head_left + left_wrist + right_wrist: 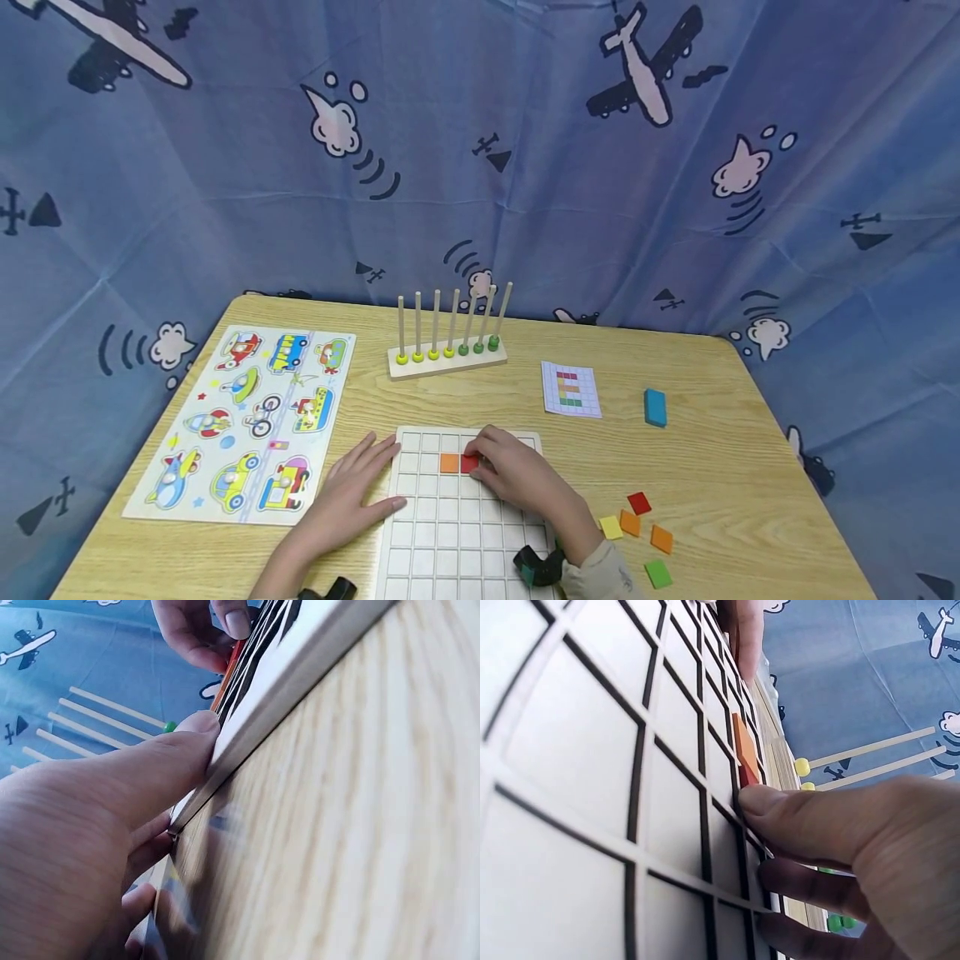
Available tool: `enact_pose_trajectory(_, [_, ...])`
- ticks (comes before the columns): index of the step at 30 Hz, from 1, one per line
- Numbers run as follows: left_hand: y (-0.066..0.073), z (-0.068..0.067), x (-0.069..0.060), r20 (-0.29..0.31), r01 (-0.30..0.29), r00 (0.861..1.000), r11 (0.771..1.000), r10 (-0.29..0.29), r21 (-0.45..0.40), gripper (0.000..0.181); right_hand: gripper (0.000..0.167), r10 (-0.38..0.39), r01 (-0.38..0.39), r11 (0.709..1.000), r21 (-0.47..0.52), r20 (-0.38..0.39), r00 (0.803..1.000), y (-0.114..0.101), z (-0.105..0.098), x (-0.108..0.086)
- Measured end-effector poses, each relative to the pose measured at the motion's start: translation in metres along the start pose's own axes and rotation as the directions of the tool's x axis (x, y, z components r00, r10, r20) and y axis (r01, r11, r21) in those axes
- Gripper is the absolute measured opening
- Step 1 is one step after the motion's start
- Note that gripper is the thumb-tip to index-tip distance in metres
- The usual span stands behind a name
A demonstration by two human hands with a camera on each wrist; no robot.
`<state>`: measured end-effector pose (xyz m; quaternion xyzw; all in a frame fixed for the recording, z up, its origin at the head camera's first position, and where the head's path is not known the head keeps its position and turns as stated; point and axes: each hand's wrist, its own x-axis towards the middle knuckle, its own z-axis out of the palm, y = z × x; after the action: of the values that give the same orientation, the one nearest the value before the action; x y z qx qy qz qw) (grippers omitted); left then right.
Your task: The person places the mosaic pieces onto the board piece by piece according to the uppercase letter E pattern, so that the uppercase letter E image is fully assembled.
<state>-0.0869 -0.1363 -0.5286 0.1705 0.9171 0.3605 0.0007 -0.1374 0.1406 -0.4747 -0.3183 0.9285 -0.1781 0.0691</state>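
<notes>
A white grid board [447,533] lies on the table, with an orange tile [449,463] in its second row. Directly right of it is a red tile [468,463], which my right hand [525,475] pinches between thumb and fingers. In the right wrist view the thumb of my right hand [855,832] covers part of the red tile [748,776], beside the orange tile [744,746]. My left hand [348,492] rests on the board's left edge, fingers extended and thumb apart; the left wrist view shows the thumb of this left hand [97,795] against the rim.
Loose tiles, including a yellow one [611,527] and a green one [658,573], lie right of the board. Behind are a peg stand [450,363], a pattern card [592,392] and a blue block [655,407]. A picture puzzle [247,442] lies at the left.
</notes>
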Motion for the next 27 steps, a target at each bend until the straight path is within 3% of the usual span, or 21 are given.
enact_pose_trajectory(11, [-0.002,0.002,0.001,-0.003,-0.024,1.0,0.999,0.024,0.043,0.073,0.019,0.018,-0.018,0.999,0.027,-0.008,1.0,0.0,0.001,-0.001])
enact_pose_trajectory(16, [-0.002,0.002,0.002,0.0,-0.039,0.999,0.998,0.039,0.051,0.07,0.021,0.054,-0.054,0.997,0.056,0.0,0.999,0.002,-0.012,-0.008])
enact_pose_trajectory(21, [-0.001,0.002,0.003,0.012,-0.038,0.999,0.998,0.037,0.057,0.07,0.023,0.169,-0.166,0.985,0.05,-0.058,0.984,0.016,-0.036,-0.034])
enact_pose_trajectory(27, [-0.002,0.001,0.001,0.008,-0.031,1.0,0.997,0.031,0.065,0.069,0.025,0.313,-0.313,0.95,0.021,-0.104,0.944,0.046,-0.061,-0.083])
